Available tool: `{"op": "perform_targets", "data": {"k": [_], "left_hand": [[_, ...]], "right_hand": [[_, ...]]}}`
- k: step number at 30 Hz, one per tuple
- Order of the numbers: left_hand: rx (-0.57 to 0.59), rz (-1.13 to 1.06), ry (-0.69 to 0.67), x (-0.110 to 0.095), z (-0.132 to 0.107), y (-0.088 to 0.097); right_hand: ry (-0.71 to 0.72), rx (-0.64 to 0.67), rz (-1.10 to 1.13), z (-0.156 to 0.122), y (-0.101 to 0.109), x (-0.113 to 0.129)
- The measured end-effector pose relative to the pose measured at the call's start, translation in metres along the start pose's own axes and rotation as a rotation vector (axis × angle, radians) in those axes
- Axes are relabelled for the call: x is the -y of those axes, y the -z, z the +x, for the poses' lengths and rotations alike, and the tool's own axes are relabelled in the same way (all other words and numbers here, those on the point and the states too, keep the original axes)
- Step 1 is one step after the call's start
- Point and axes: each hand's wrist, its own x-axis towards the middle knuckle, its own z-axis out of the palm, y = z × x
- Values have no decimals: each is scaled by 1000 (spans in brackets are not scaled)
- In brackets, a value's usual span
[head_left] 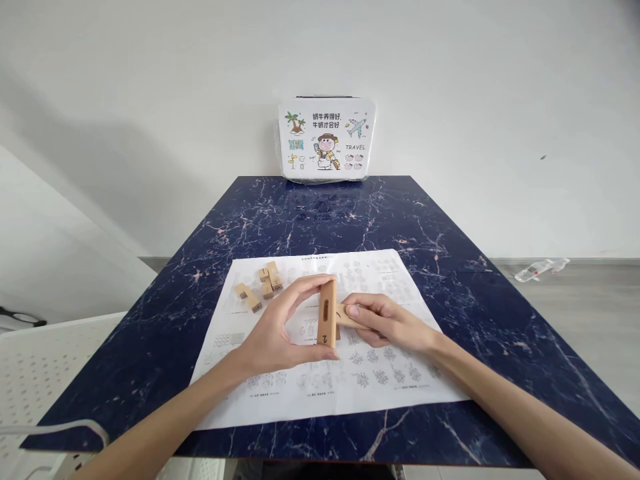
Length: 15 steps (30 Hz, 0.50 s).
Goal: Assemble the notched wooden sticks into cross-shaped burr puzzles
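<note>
Over the paper, my left hand [277, 330] pinches a flat wooden puzzle block [327, 323] by its two ends, thumb below and fingers above. That block stands upright, with a slot through its face and a "2" near its lower end. From the right, my right hand [387, 320] grips a second wooden block [347, 317] between thumb and fingers. This second piece meets the back or side of the slotted one; how far they interlock is hidden. Left of my hands lie several loose notched blocks, among them a long one [249, 298] and a numbered cluster [271, 280].
The white instruction sheet [240, 400] with small printed diagrams covers the front of the blue marbled table [320, 220]. A white cartoon-printed case [327, 140] stands against the wall at the back. A plastic bottle [537, 270] lies on the floor at right; a white perforated surface [55, 373] is at left.
</note>
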Motion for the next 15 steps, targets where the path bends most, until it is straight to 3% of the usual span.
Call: {"op": "perform_targets", "data": {"k": [15], "left_hand": [[-66, -142, -24, -2, -2, -12]], "right_hand": [[4, 15, 98, 1, -1, -4]]}}
